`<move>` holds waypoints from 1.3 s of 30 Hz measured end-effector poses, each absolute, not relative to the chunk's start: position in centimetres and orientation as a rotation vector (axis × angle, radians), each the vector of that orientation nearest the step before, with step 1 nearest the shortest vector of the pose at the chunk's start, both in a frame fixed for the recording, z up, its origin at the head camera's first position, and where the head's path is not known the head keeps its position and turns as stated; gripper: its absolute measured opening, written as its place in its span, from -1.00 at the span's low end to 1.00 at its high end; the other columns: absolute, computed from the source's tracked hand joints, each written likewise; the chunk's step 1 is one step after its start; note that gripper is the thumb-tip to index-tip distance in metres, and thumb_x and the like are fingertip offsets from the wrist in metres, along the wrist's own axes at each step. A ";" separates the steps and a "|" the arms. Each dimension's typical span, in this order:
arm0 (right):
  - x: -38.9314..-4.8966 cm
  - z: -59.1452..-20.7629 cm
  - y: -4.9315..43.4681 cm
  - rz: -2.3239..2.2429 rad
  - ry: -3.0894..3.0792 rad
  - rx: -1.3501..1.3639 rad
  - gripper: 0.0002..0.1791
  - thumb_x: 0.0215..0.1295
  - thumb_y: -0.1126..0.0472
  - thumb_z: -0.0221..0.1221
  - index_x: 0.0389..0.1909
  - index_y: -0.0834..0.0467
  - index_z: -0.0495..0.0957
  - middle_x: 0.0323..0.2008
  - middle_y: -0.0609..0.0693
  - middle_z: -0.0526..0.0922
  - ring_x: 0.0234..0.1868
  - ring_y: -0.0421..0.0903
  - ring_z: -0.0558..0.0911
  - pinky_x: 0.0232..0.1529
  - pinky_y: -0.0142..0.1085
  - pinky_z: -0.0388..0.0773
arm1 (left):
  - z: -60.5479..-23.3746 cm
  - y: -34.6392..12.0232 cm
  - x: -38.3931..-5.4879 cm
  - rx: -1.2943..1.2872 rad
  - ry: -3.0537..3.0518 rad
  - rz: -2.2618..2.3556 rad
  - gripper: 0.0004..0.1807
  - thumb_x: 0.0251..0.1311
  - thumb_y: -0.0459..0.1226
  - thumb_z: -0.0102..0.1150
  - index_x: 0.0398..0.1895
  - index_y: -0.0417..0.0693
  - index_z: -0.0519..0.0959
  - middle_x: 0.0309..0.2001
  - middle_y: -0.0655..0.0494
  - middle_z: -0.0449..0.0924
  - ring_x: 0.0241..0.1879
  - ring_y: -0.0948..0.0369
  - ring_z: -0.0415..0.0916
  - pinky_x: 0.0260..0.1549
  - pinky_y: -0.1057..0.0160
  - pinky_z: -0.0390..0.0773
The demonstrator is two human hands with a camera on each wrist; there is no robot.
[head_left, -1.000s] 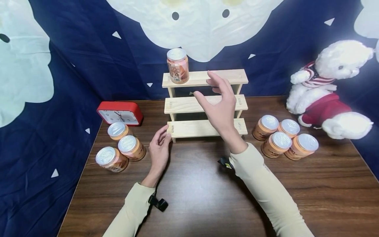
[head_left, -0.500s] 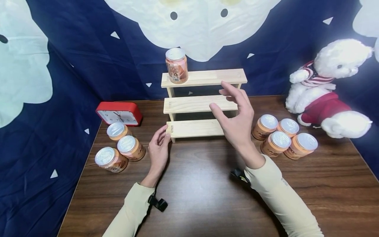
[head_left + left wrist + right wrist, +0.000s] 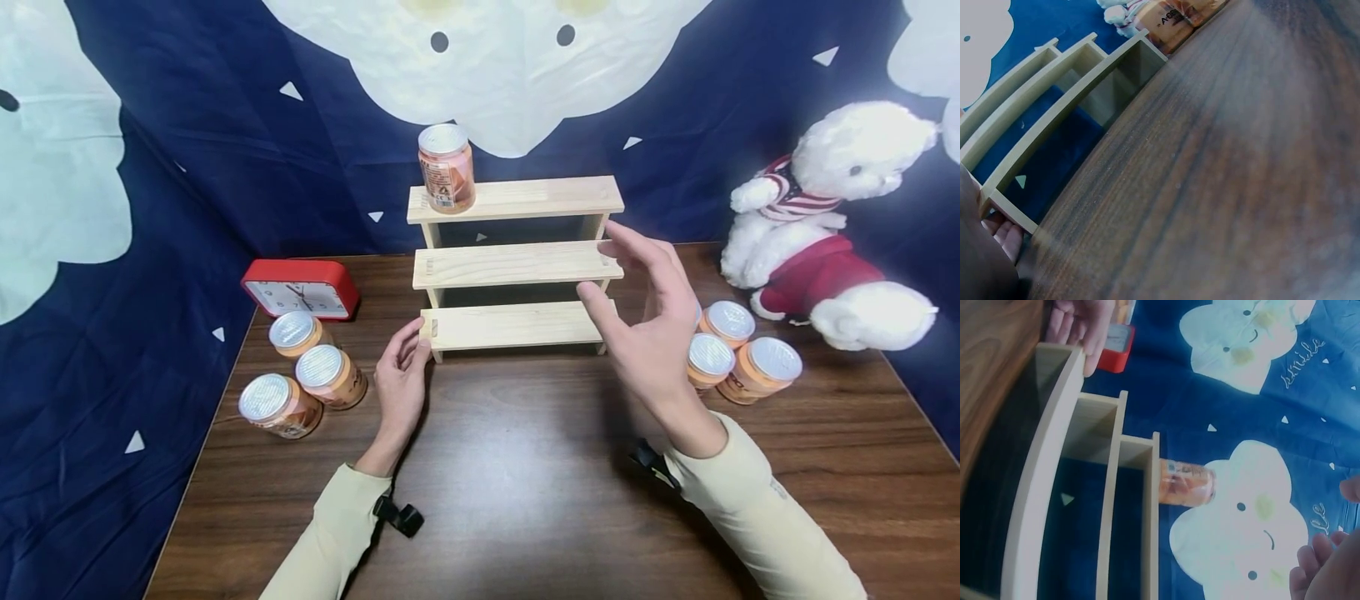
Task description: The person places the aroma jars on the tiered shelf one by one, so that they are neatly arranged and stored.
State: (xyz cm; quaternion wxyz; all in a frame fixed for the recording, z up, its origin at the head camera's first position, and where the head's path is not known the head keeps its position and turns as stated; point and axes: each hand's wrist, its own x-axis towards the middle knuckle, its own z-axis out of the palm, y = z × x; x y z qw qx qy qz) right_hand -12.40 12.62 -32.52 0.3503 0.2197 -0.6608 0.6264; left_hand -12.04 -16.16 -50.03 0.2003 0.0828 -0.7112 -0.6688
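A three-step wooden display stand stands against the back curtain. On its left end, my left hand holds the lowest step, thumb in front and fingers at the side. My right hand hovers right of the stand, fingers spread in a loose C with nothing between them. An orange jar with a silver lid stands upright on the top step, at its left. Several similar jars are grouped on the right, partly hidden behind my right hand. The right wrist view also shows the jar on the stand.
Three more jars stand on the left of the brown table. Behind them is a red clock. A white plush bear in red lies at the back right. A blue curtain hangs behind.
My right hand has moved right and downward from in front of the stand to near the right group of jars, fingers still spread. The left hand has stayed on the lowest step.
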 end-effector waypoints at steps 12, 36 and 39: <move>-10.8 -35.3 16.7 1.582 -1.684 0.465 -0.44 0.29 0.26 0.54 0.16 0.55 0.66 -0.09 -0.05 0.82 0.06 -0.09 0.64 0.22 -0.30 0.51 | -51.0 -16.7 -12.2 0.219 -1.984 -1.866 -0.65 0.54 -0.27 0.35 0.32 -0.02 0.76 0.14 -0.08 0.81 0.10 0.24 0.71 0.07 0.44 0.66; -7.9 -36.9 21.6 1.562 -1.568 0.246 -0.64 0.19 0.53 0.38 0.01 0.62 0.68 -0.23 -0.05 0.83 -0.14 -0.17 0.71 0.07 -0.41 0.54 | -50.8 -16.6 -12.4 0.242 -2.000 -1.853 -0.64 0.52 -0.30 0.33 0.32 -0.01 0.76 0.15 -0.07 0.82 0.11 0.21 0.72 0.10 0.42 0.67; -7.8 -37.4 22.4 1.562 -1.563 0.222 -0.64 0.18 0.54 0.38 0.01 0.61 0.69 -0.24 -0.04 0.83 -0.14 -0.17 0.71 0.07 -0.40 0.54 | -51.8 -16.9 -12.8 0.232 -1.994 -1.867 -0.63 0.53 -0.30 0.35 0.33 0.02 0.76 0.16 -0.05 0.81 0.12 0.23 0.73 0.13 0.40 0.67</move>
